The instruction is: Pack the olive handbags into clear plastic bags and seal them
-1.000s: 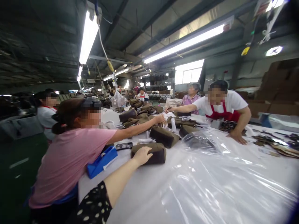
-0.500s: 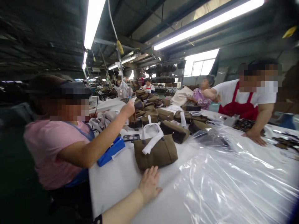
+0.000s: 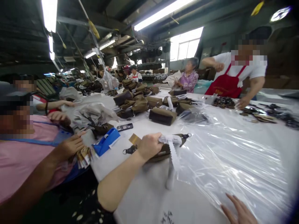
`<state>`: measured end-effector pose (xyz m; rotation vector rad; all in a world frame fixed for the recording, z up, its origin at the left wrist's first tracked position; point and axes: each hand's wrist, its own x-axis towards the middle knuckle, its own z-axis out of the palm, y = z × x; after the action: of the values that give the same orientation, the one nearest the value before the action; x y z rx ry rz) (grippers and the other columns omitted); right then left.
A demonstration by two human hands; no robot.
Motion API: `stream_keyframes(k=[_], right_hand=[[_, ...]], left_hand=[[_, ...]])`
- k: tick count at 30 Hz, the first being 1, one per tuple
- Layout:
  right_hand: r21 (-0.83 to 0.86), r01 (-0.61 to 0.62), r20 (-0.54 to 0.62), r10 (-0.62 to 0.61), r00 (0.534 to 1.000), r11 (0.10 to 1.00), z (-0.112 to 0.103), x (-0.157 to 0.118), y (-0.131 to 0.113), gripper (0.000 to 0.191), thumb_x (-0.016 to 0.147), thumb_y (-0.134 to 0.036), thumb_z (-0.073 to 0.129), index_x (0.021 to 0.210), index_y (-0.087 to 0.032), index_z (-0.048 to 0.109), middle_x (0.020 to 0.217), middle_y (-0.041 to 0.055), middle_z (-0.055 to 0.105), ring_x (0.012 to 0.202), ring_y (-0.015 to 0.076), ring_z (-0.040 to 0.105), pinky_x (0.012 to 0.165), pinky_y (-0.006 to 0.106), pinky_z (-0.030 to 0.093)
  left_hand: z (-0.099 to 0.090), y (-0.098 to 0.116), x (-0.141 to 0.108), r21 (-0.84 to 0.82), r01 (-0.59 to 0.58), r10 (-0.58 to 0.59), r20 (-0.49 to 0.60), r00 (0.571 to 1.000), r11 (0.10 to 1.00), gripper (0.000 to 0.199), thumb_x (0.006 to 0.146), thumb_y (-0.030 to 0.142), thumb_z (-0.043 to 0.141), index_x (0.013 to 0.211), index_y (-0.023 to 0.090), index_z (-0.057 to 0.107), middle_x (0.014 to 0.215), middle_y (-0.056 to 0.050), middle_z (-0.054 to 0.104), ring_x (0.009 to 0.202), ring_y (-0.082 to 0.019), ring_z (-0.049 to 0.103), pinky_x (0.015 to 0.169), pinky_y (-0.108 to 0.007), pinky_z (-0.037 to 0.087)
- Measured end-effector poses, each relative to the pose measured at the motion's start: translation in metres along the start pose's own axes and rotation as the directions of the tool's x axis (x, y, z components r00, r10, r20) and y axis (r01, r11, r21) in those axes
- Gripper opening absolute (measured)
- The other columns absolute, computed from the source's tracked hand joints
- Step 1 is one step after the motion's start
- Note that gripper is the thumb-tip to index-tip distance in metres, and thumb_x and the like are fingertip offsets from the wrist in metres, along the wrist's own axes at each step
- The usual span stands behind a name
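My left hand [image 3: 150,146] is closed around the white-wrapped handles [image 3: 175,140] of an olive-brown handbag [image 3: 161,154]. The bag is on the white table in front of me, seen from above and partly hidden by my hand and wrist. A white strip with a jagged edge [image 3: 173,155] hangs from the handles toward me. Beside my fingers, a small brown tag [image 3: 135,139] sticks out at the bag's left end. Low on the right, my right hand [image 3: 240,211] has its fingers spread over clear plastic sheeting [image 3: 224,165]; part of the hand is cut off by the frame.
A blue tape dispenser [image 3: 107,141] and a dark phone-like device [image 3: 125,127] lie to the left. Several more olive bags [image 3: 140,104] are piled beyond. A co-worker in pink [image 3: 46,133] holds a bunch of tags [image 3: 84,155]; another in a red apron [image 3: 224,84] leans on the table.
My left hand, earlier flat against the bag's front, now grips its wrapped handles, and the bag has turned. My right hand has come into view. The pink-clad co-worker's raised arm has come down.
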<state>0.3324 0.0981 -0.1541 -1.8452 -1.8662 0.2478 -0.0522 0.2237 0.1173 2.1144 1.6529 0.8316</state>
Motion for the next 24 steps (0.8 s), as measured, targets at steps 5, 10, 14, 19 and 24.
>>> stream_keyframes(k=[5, 10, 14, 19, 24], right_hand=[[0.139, -0.123, -0.014, 0.126, 0.992, 0.983, -0.031, -0.013, -0.017, 0.049, 0.08, -0.057, 0.044, 0.112, -0.021, 0.054, 0.11, 0.013, 0.06, 0.102, 0.0329, 0.058, 0.088, 0.049, 0.049], [0.399, -0.013, -0.033, 0.028, 0.999, 0.917, -0.07, -0.017, -0.116, 0.06, 0.078, -0.055, 0.056, 0.126, -0.024, 0.04, 0.118, 0.0106, 0.055, 0.095, 0.0267, 0.061, 0.075, 0.04, 0.056], [0.395, 0.208, -0.231, -0.123, 0.965, 0.895, -0.097, -0.028, -0.179, 0.06, 0.083, -0.046, 0.056, 0.132, -0.021, 0.033, 0.126, 0.0132, 0.047, 0.111, 0.0299, 0.051, 0.088, 0.049, 0.049], [0.358, 0.479, -0.368, -0.35, 0.861, 0.802, -0.149, -0.051, -0.205, 0.018, 0.088, -0.022, 0.052, 0.106, -0.022, 0.053, 0.104, 0.0091, 0.054, 0.097, 0.0218, 0.055, 0.079, 0.035, 0.051], [0.39, 0.659, -0.265, -0.607, 0.75, 0.644, -0.188, -0.061, -0.233, 0.02, 0.087, -0.011, 0.047, 0.104, -0.019, 0.053, 0.095, 0.0084, 0.057, 0.087, 0.0188, 0.057, 0.071, 0.03, 0.051]], left_hand=[[-0.031, 0.021, 0.028, -0.213, 0.02, -0.014, 0.031, 0.999, 0.977, 0.014, 0.069, 0.03, 0.062, 0.069, 0.016, 0.062, 0.065, 0.0, 0.059, 0.065, -0.015, 0.053, 0.057, -0.022, 0.037], [-0.051, 0.068, 0.004, -0.46, 0.029, -0.01, 0.045, 0.999, 0.888, 0.022, 0.066, 0.033, 0.065, 0.075, 0.013, 0.062, 0.062, 0.003, 0.053, 0.055, -0.009, 0.043, 0.052, -0.019, 0.034], [-0.047, 0.101, -0.03, -0.594, 0.124, -0.057, 0.131, 0.99, 0.795, 0.026, 0.061, 0.033, 0.07, 0.075, 0.012, 0.062, 0.064, 0.002, 0.054, 0.053, -0.007, 0.041, 0.051, -0.019, 0.036], [-0.023, 0.126, -0.063, -0.714, 0.3, -0.148, 0.269, 0.952, 0.632, 0.029, 0.059, 0.033, 0.073, 0.071, 0.014, 0.055, 0.057, 0.006, 0.047, 0.046, -0.005, 0.04, 0.05, -0.02, 0.038], [-0.004, 0.159, -0.085, -0.73, 0.461, -0.171, 0.439, 0.882, 0.505, 0.019, 0.067, 0.026, 0.067, 0.071, 0.015, 0.052, 0.058, 0.004, 0.048, 0.046, -0.007, 0.045, 0.044, -0.019, 0.034]])
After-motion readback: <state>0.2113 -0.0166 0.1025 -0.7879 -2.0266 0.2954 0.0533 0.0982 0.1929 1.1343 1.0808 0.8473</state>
